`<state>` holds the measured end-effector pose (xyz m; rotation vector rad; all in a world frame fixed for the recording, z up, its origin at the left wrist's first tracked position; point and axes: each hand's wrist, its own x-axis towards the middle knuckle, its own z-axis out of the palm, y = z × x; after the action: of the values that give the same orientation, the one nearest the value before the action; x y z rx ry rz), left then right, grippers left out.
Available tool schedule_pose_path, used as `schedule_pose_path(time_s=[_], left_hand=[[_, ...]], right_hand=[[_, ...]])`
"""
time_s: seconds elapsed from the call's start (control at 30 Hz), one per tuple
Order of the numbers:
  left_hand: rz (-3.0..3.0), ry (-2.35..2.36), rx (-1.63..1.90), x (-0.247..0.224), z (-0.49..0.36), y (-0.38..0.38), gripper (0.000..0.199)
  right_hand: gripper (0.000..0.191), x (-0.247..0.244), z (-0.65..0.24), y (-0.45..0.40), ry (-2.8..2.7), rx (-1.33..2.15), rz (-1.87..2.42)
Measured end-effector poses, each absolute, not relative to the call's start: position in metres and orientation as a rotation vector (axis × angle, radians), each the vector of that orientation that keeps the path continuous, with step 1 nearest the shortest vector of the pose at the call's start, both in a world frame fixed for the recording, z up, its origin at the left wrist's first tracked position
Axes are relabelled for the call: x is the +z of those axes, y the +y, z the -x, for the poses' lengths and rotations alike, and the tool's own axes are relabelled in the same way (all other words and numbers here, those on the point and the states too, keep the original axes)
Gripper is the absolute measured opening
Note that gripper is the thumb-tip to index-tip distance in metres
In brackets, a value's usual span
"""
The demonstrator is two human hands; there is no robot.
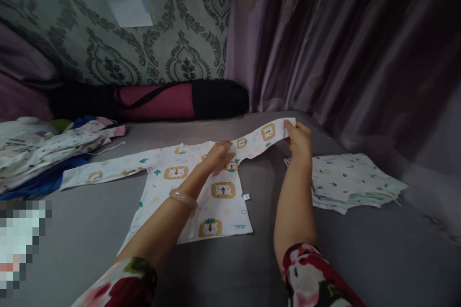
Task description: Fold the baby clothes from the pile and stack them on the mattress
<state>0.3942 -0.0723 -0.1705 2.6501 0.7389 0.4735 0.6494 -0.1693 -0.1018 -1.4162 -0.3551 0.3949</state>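
A small white long-sleeved shirt [198, 201] printed with yellow lion faces and green leaves lies spread on the grey sheet. My left hand [220, 156] rests flat on its upper part, near the right shoulder, fingers stretched out. At the far end of the right sleeve, my right hand [299, 136] pinches the cuff between thumb and fingers and holds it slightly raised. The other sleeve stretches out to the left, its cuff close to the clothes pile. My left forearm covers part of the shirt's front.
Folded pale printed clothes [353, 177] are stacked at the right. A heap of mixed clothes [54, 148] lies at the left. Along the patterned wall rests a long black and dark pink bag [158, 100]. A purple curtain [306, 33] hangs at the right over the grey sheet [252, 268].
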Motion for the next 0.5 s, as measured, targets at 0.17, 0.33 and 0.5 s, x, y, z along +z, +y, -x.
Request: schedule_pose_path(time_s=[0.17, 0.33, 0.5], left_hand=[[-2.635, 0.755, 0.416, -0.175, -0.394, -0.073, 0.057], [-2.639, 0.862, 0.241, -0.175, -0.399, -0.077, 0.082], [-2.618, 0.946, -0.002, -0.164, -0.406, -0.072, 0.095]], right_hand=[[0.017, -0.098, -0.645, -0.162, -0.328, 0.488, 1.258], [0.018, -0.091, -0.626, -0.147, -0.314, 0.558, 1.139], [0.012, -0.079, -0.595, -0.133, -0.282, 0.653, 1.064]])
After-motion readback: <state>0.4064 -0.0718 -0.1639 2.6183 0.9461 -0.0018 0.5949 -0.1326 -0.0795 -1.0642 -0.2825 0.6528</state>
